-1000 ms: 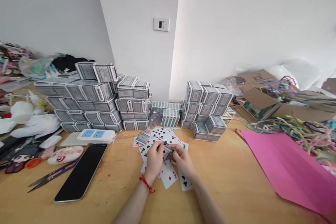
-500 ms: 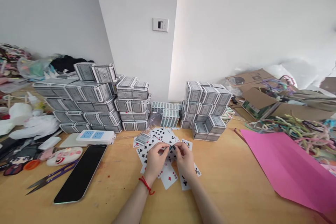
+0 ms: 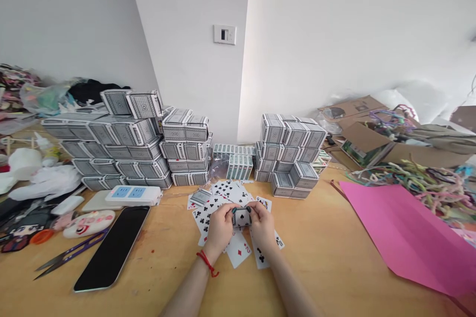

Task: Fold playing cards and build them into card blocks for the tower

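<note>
Between my two hands is a folded playing card [image 3: 243,217] showing spades, its ends bent to the patterned back. My left hand [image 3: 222,225] pinches its left end and wears a red string bracelet. The right end is gripped by my right hand [image 3: 262,221]. Beneath them, loose playing cards [image 3: 238,250] lie face up in an overlapping spread on the wooden table [image 3: 208,290]. A small grey patterned piece [image 3: 201,197] rests on the cards' left side.
Stacks of grey card-built cubes stand at left [image 3: 137,131] and right [image 3: 293,143], with green boxes [image 3: 240,166] between. A phone [image 3: 113,247], snips [image 3: 70,252] and a power strip [image 3: 133,195] lie left. Pink paper [image 3: 401,233] and pipe cleaners [image 3: 412,188] are right.
The folded card has come into view between my fingertips, its spade face turned up; before, my fingers met closely over it. The camera view has shifted slightly.
</note>
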Available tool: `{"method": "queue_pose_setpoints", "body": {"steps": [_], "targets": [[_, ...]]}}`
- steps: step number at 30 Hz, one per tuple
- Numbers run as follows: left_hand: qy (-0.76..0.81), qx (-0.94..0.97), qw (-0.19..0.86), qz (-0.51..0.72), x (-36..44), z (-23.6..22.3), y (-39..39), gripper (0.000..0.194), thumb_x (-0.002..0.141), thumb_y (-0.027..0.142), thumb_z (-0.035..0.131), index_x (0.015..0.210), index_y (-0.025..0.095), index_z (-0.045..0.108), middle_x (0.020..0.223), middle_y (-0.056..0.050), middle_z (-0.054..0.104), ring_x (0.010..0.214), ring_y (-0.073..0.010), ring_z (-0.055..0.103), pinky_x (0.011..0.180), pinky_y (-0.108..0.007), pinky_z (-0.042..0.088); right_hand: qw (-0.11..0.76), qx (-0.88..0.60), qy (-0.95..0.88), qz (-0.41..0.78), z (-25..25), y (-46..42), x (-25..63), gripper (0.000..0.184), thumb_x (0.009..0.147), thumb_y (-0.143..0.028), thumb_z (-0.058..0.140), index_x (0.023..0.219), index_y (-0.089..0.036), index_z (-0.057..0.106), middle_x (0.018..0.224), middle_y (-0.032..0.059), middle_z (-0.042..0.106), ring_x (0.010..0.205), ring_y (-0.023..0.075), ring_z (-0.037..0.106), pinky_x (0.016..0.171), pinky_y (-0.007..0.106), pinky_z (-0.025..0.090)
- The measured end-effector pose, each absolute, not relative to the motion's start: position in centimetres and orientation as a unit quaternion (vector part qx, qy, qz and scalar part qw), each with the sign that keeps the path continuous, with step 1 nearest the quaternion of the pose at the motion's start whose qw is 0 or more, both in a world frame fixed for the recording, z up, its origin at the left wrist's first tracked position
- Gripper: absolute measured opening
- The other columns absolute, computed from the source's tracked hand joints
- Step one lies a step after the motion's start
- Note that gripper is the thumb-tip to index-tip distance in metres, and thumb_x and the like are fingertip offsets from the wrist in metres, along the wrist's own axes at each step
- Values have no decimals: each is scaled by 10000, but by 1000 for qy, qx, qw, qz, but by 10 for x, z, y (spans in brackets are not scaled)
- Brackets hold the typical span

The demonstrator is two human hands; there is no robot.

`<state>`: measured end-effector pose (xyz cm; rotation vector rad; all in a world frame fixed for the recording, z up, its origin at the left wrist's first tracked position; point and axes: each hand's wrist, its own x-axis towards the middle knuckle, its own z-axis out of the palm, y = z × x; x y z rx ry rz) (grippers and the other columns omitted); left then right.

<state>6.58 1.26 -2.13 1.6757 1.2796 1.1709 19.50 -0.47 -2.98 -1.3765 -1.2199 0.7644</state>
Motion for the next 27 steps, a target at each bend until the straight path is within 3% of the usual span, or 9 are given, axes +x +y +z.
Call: {"method": "queue_pose_setpoints", "body": {"steps": [8, 18, 23, 27], "targets": [[489, 648, 387, 438, 62, -21, 15, 331, 744, 116, 364, 869, 181, 663, 877, -51, 696, 795, -189, 629, 730, -325, 483, 540, -578, -502, 348, -33, -1, 200, 186, 689, -214, 423, 772, -211, 590, 707, 25, 615, 669, 203, 528, 614, 293, 393], [494, 641, 385, 445, 64, -20, 15, 210, 726, 159, 435, 774, 175, 638, 806, -63, 689, 793, -207, 624, 726, -324, 476, 539, -569, -502, 365, -35, 1, 203, 126, 690, -221, 456, 722, -215, 578, 608, 0, 556, 572, 175, 480, 549, 276, 380], [500, 610, 407, 462, 63, -22, 17, 176, 739, 231, 469, 762, 170, 633, 767, -60, 680, 728, -204, 618, 662, -312, 479, 555, -536, -487, 410, -32, 2, 201, 213, 765, -388, 500, 800, -207, 606, 710, 33, 607, 642, 190, 538, 575, 297, 443], [509, 534, 439, 513, 60, -24, 21, 217, 739, 320, 512, 824, 157, 629, 757, -56, 662, 676, -190, 604, 620, -308, 487, 544, -481, -464, 508, -28, 0, 199, 377, 716, -535, 577, 879, -197, 614, 729, 48, 630, 661, 205, 593, 569, 320, 492]]}}
